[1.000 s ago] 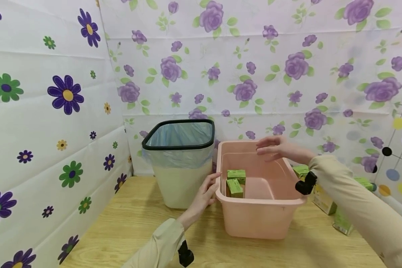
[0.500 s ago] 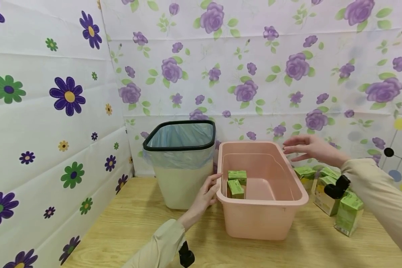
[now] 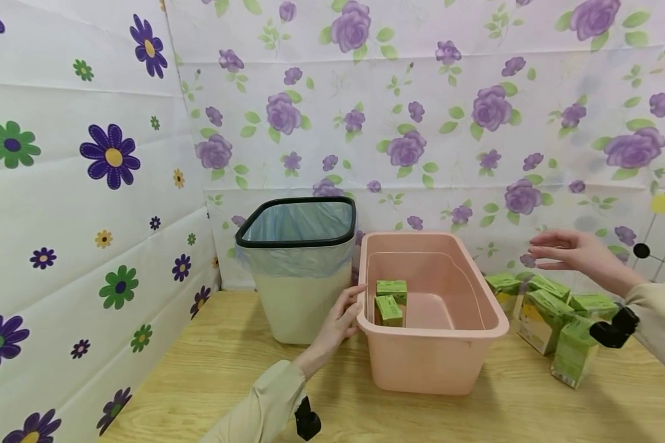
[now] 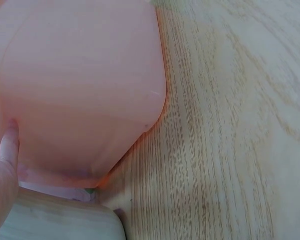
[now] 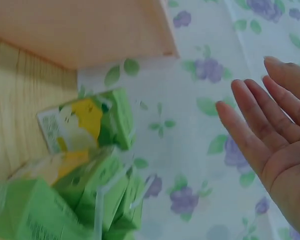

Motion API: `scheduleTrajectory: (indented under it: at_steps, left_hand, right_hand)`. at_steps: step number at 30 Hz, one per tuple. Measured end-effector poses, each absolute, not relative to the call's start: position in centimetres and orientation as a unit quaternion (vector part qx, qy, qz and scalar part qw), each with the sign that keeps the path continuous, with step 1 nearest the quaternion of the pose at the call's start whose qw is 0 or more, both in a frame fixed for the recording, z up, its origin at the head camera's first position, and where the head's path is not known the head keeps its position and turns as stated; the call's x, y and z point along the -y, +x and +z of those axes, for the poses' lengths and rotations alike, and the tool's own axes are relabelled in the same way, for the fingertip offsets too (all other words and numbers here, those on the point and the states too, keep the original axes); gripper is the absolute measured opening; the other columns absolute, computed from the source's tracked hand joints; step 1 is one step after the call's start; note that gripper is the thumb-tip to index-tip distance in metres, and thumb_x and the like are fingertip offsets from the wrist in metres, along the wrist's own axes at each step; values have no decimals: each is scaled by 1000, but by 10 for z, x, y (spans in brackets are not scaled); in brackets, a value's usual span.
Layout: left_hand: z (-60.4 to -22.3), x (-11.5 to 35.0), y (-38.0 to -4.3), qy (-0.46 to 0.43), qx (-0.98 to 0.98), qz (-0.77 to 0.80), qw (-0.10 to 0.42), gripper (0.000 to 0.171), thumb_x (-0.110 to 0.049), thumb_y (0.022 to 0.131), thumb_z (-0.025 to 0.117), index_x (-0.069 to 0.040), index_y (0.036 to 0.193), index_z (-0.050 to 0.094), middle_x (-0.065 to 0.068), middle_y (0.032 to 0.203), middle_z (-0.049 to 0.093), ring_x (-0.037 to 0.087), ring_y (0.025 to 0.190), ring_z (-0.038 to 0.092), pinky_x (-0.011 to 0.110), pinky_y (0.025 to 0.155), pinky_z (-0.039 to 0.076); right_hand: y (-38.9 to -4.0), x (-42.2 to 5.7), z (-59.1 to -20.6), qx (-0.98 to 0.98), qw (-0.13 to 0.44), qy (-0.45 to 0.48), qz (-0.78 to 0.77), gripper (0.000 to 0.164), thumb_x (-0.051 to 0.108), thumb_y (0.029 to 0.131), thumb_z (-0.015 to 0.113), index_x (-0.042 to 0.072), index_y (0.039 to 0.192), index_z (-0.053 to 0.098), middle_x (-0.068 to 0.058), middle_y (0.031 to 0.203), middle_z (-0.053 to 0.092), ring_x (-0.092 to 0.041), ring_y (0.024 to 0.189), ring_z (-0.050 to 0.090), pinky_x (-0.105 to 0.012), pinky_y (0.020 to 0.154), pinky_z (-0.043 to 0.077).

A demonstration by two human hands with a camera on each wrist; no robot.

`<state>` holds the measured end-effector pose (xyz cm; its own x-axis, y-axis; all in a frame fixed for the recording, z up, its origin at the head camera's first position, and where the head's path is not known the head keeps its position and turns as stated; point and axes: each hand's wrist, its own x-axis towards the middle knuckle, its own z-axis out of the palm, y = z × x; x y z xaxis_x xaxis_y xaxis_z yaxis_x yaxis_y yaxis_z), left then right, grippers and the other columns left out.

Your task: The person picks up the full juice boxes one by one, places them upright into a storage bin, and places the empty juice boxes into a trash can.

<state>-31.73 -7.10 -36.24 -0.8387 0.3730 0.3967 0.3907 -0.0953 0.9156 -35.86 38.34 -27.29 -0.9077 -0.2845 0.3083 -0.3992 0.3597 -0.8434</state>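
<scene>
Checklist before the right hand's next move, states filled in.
1. Right hand free: ok, holds nothing.
2. Left hand on the pink rectangular plastic tub: ok, touches its left rim; firmness of contact, cannot tell.
3. Room in the tub: ok, two green box-shaped cartons sit along the left side, with bare floor beside them.
4. Green-topped printed cardboard cartons right of the tub, spaced for a clean pick: not ok, crowded together.
5. Right hand clear of those cartons: ok, apart in the right wrist view.
6. Cartons full or empty: cannot tell.

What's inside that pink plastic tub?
Inside the pink plastic tub, two green rectangular cartons sit at left beside bare floor; the near wall hides the floor's closest strip.
</scene>
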Motion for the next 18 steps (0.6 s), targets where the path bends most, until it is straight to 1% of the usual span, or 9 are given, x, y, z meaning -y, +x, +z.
scheduleTrajectory:
  at_steps: [4,5,8,9,11,12,13,16,18]
  left_hand:
    - [-366,71,-320,-277,671,-688,8,41,-13,97,39,-3,136,34,7,99,38,12,77,40,26,60,40]
    - [-365,71,-320,-276,671,-688,9,40,-13,97,39,-3,135,34,7,99,38,12,78,41,26,60,40]
    - [-362,72,-316,-276,673,-686,10,40,-11,97,37,-1,135,33,8,99,38,12,80,42,24,61,41]
    - [-362,72,-316,-278,672,-686,10,40,-11,97,37,0,135,33,8,99,38,12,80,43,24,61,41]
    - [-361,72,-316,-279,672,-687,11,40,-10,97,37,0,135,33,8,99,38,12,78,42,24,60,41]
    - [-361,71,-316,-279,671,-687,10,40,-11,97,38,0,135,33,9,100,38,12,78,42,25,60,41]
    - [-361,71,-316,-279,671,-687,10,40,-11,96,38,1,135,33,10,101,39,12,79,43,25,61,41]
    - [-362,71,-316,-279,673,-684,11,41,-12,96,39,0,135,33,11,103,39,13,81,42,27,62,41]
    - [-362,71,-316,-280,675,-683,12,41,-12,96,39,0,135,33,11,103,39,13,81,42,27,62,42]
  right_hand:
    - [-356,-404,-284,861,121,173,463,31,15,92,55,-4,116,52,7,98,62,-7,86,59,-28,70,49]
    - [-355,-410,-287,874,138,161,437,32,18,91,56,-4,115,52,5,97,62,-4,84,58,-26,68,49]
    - [-356,-424,-298,906,184,113,365,39,26,91,56,-4,115,52,-10,101,61,5,77,51,-36,68,47]
    - [-356,-429,-302,911,190,101,351,41,28,91,55,-5,116,51,-15,103,59,4,77,49,-40,69,45]
    - [-356,-438,-312,919,196,83,332,45,30,92,53,-6,118,48,-28,109,52,8,77,43,-46,69,42]
    - [-357,-442,-318,920,197,77,331,46,29,92,53,-8,119,46,-32,111,48,8,78,42,-49,70,40]
    - [-357,-447,-324,920,199,75,330,47,28,92,53,-9,119,45,-34,112,47,8,78,41,-50,70,40]
    - [-359,-461,-341,922,198,69,326,52,29,92,53,-13,121,41,-35,112,44,-10,83,48,-52,72,38]
    - [-365,-476,-356,921,193,69,331,55,30,92,53,-13,123,38,-35,112,42,-29,91,46,-53,74,37]
